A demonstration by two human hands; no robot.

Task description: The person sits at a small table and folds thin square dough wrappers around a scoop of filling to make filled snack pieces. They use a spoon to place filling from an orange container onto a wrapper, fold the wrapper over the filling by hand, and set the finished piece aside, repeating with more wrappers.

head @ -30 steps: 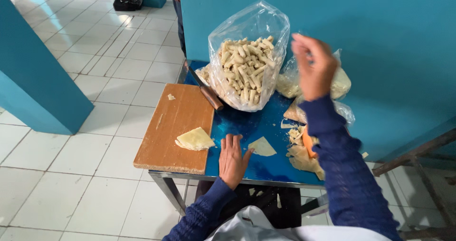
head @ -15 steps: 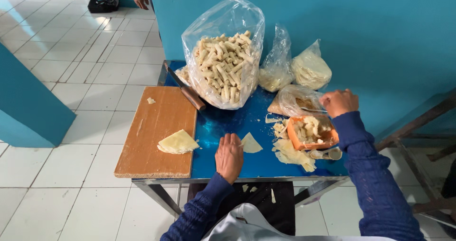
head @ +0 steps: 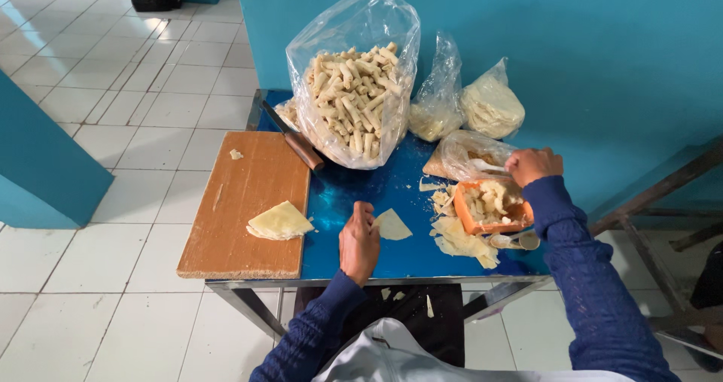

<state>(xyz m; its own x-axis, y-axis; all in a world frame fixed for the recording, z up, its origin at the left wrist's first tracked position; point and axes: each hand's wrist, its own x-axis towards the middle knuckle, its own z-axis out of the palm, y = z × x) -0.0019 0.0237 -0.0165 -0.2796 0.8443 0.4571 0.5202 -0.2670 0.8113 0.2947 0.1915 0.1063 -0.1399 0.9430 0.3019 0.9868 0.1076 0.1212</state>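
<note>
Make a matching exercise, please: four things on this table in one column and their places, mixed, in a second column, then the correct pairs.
Things:
1. knife
2. orange tray
3. big bag of rolls
4. stack of wrappers

Places:
A. under the right hand
B. on the wooden board
C. at the back, by the blue wall
D. between board and big bag

Pairs: 1-D, 2-A, 3-C, 4-B
</note>
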